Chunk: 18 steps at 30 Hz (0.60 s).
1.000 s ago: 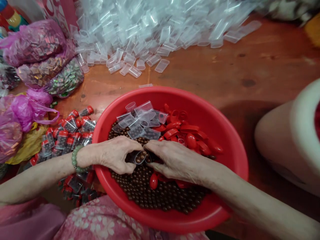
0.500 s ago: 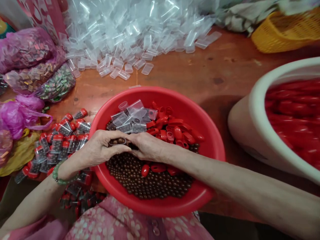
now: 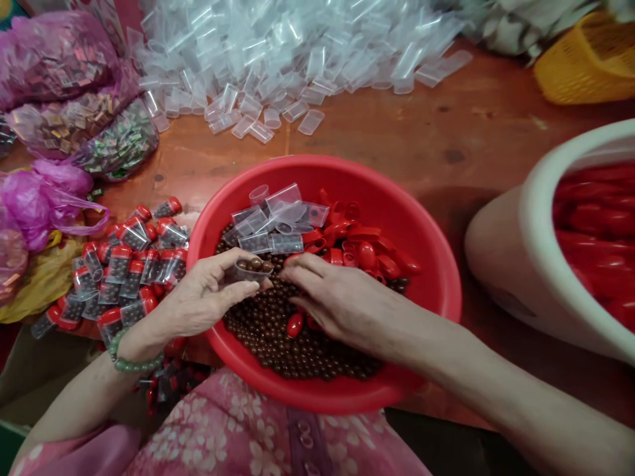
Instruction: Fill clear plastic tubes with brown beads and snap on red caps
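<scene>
My left hand (image 3: 196, 294) grips a small clear plastic container (image 3: 254, 271) upright over the left side of a red bowl (image 3: 449, 301). Brown balls show at the container's open mouth. To its right, my right hand (image 3: 350, 297) hovers above the bowl's contents, fingers stretched and slightly apart, with nothing visible in them. Shiny brown balls (image 3: 307, 360) cover the bowl's bottom. On top of them lie red plastic caps (image 3: 367, 254), at the right, and empty clear containers (image 3: 288, 213), at the back. One red cap (image 3: 294, 324) rests just below my right fingers.
Filled, red-capped containers (image 3: 119, 264) pile up left of the bowl. Behind is a large heap of clear containers (image 3: 278, 59). A white bucket (image 3: 501, 244) of red caps stands right, a yellow basket (image 3: 575, 66) beyond it. Pink bags (image 3: 59, 59) lie at far left.
My right hand has moved away from the container's mouth, rightward towards the red caps, and its fingers have spread. My left hand still holds the filled container. The view has shifted slightly.
</scene>
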Each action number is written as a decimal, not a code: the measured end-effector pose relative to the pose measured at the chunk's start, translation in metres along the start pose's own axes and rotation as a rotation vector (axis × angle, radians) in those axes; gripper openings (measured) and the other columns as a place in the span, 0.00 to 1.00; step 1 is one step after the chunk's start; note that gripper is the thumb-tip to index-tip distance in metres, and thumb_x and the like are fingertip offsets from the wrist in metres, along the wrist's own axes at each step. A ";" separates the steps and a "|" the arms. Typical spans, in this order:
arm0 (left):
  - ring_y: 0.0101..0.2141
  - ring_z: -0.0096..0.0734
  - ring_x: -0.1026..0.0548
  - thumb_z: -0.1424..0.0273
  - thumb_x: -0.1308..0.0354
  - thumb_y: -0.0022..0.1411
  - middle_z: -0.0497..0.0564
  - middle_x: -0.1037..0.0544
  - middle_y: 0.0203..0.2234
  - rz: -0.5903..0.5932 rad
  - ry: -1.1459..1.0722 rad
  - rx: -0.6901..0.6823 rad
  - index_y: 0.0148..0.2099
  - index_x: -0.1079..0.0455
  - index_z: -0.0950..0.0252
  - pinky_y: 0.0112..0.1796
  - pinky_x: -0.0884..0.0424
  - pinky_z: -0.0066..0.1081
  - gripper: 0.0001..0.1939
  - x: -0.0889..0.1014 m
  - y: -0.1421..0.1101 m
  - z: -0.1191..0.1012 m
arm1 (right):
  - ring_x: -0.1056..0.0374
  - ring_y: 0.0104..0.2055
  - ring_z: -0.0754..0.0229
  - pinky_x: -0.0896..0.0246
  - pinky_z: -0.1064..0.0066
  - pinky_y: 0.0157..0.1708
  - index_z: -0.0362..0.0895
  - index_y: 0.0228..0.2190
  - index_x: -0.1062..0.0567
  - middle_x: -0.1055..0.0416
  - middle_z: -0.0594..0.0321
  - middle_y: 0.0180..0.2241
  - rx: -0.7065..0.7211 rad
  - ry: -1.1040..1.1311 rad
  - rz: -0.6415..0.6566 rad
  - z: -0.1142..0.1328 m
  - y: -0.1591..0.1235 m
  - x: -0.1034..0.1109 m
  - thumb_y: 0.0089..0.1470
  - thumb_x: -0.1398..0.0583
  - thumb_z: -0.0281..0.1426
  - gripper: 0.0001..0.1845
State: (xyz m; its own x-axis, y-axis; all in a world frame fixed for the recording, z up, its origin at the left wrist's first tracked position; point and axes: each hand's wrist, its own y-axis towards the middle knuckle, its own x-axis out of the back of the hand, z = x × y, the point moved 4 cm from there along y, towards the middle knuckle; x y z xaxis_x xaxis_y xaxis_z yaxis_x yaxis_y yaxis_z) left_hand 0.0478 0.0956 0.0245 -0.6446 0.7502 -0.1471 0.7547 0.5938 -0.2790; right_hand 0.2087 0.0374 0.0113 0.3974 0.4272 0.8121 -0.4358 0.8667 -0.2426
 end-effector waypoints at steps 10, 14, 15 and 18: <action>0.37 0.27 0.25 0.71 0.41 0.60 0.51 0.22 0.36 -0.021 -0.190 -0.002 0.43 0.30 0.66 0.44 0.33 0.31 0.09 -0.017 0.002 0.002 | 0.31 0.42 0.53 0.34 0.58 0.46 0.41 0.35 0.25 0.26 0.53 0.39 0.161 -0.173 0.049 0.014 -0.012 -0.039 0.56 0.50 0.15 0.17; 0.40 0.29 0.25 0.71 0.40 0.60 0.52 0.22 0.37 -0.068 -0.119 -0.039 0.43 0.28 0.66 0.46 0.33 0.32 0.08 -0.020 0.004 -0.001 | 0.31 0.33 0.59 0.31 0.66 0.36 0.45 0.32 0.26 0.26 0.58 0.32 0.118 0.097 -0.121 0.003 -0.018 -0.001 0.60 0.48 0.24 0.12; 0.39 0.29 0.25 0.70 0.40 0.60 0.52 0.22 0.37 -0.066 -0.131 -0.031 0.43 0.28 0.66 0.46 0.33 0.32 0.09 -0.021 0.004 -0.001 | 0.30 0.33 0.59 0.31 0.67 0.35 0.46 0.33 0.26 0.26 0.58 0.32 0.096 0.198 -0.211 -0.001 -0.021 0.011 0.61 0.46 0.28 0.09; 0.38 0.30 0.24 0.67 0.38 0.58 0.52 0.21 0.36 -0.066 -0.167 0.015 0.43 0.28 0.66 0.44 0.32 0.33 0.11 -0.024 0.005 0.002 | 0.27 0.35 0.58 0.29 0.67 0.34 0.48 0.36 0.25 0.24 0.60 0.33 -0.055 0.506 -0.546 -0.012 -0.030 0.040 0.57 0.40 0.37 0.08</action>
State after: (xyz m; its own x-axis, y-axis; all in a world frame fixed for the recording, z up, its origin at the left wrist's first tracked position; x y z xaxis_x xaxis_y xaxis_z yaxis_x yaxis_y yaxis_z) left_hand 0.0671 0.0798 0.0250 -0.7048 0.6503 -0.2835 0.7091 0.6347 -0.3071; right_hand 0.2478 0.0313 0.0445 0.8747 -0.0128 0.4844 -0.0344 0.9955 0.0884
